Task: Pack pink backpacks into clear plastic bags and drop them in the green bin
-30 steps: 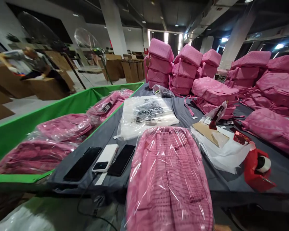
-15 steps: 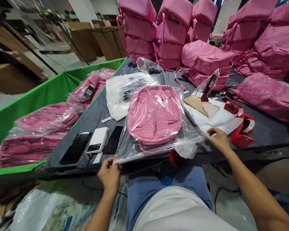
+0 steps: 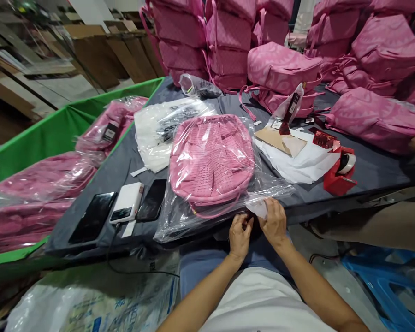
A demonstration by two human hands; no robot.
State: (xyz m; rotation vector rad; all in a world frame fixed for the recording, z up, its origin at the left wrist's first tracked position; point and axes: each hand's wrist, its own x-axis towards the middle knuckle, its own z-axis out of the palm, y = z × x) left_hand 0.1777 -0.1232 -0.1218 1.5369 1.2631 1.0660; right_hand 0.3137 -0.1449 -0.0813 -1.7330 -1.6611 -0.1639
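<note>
A pink backpack [image 3: 212,159] lies at the table's front inside a clear plastic bag [image 3: 180,223], whose loose end spreads toward me. My right hand [image 3: 275,222] is closed at the bag's near edge, its fingers on a piece of whitish translucent film [image 3: 257,206]. Close beside it, at the table's edge, my left hand [image 3: 240,236] has its fingers curled; what they grip, if anything, is hidden. A dark gap shows between the two hands.
Left of the backpack lie a white power bank [image 3: 127,203] and two black phones [image 3: 93,216]. A green-sided bin [image 3: 72,117] holds bagged backpacks. To the right are white sheets [image 3: 297,161] and a red tape dispenser [image 3: 339,173]. Pink backpacks [image 3: 228,46] are stacked behind.
Both hands have let go of the bag's two corners and come together at the middle of the table's front edge. The right hand has reached the whitish film. The view has shifted slightly.
</note>
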